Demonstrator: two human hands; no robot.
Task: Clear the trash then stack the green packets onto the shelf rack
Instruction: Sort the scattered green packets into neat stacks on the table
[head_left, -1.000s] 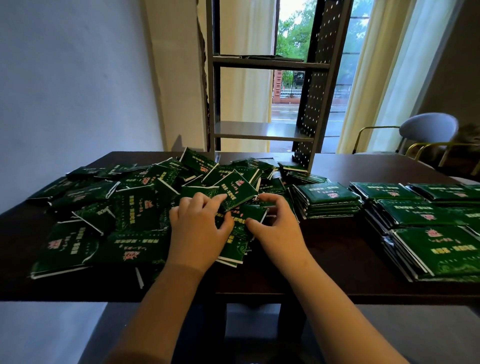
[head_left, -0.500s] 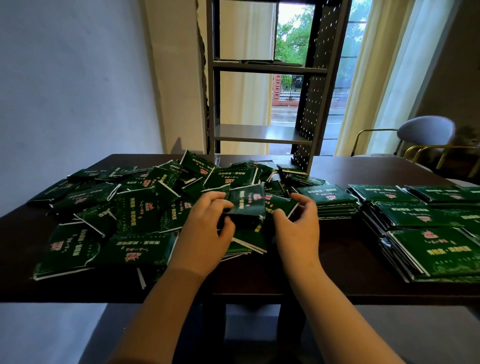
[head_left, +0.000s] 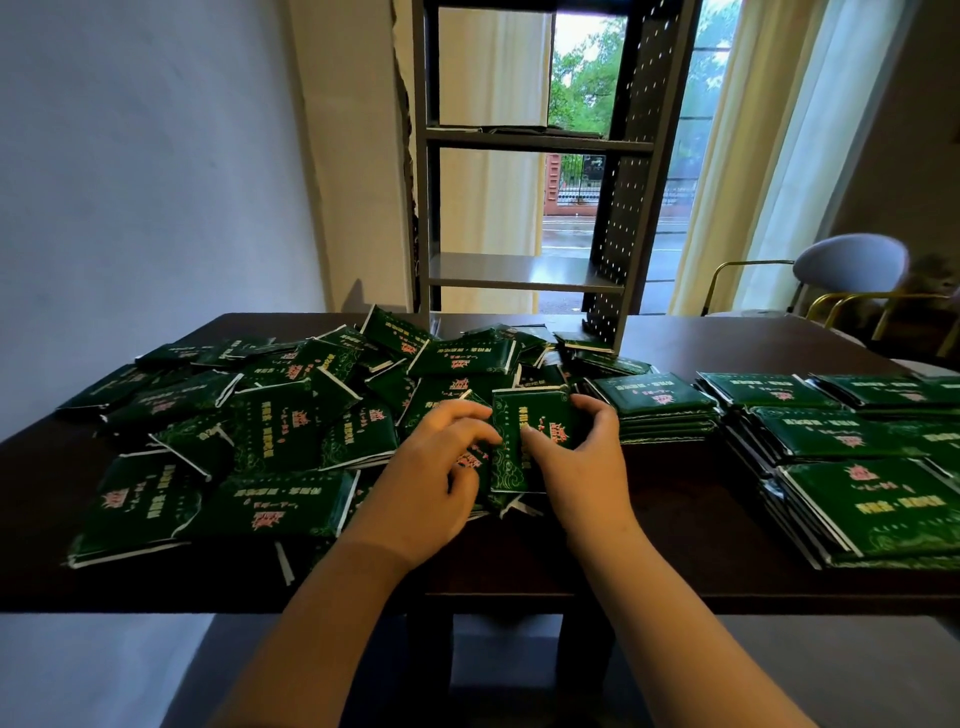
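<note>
Gathering packets is the step in hand, and the head camera is the only view. The left hand (head_left: 431, 467) and the right hand (head_left: 584, 462) meet over the near middle of the dark table (head_left: 675, 525). Between them is a small bundle of green packets (head_left: 537, 423), tilted up off the pile. The right hand's thumb and fingers curl round the bundle's right side. The left hand's bent fingers press its left edge, so both appear to be grasping it.

The task looks partway done. To the right lie squared stacks (head_left: 852, 499) of packets side by side, one of them just beside the right hand. To the left spreads a loose heap of green packets (head_left: 280, 431), tilted and overlapping, running back to the foot of the shelf rack (head_left: 524, 270). The rack's lower shelf is bare. Something flat and dark lies on the upper shelf, too dim to name. Nothing has been stacked on the rack yet, and much sorting is left. No trash can be told apart from the packets.

Around the table are a pale wall (head_left: 156, 182) on the left, a window (head_left: 576, 78) behind the rack, curtains (head_left: 769, 156), and a chair (head_left: 852, 260) far right, well apart. The heap crowds the rack's base, so reaching the shelf means going over it.
</note>
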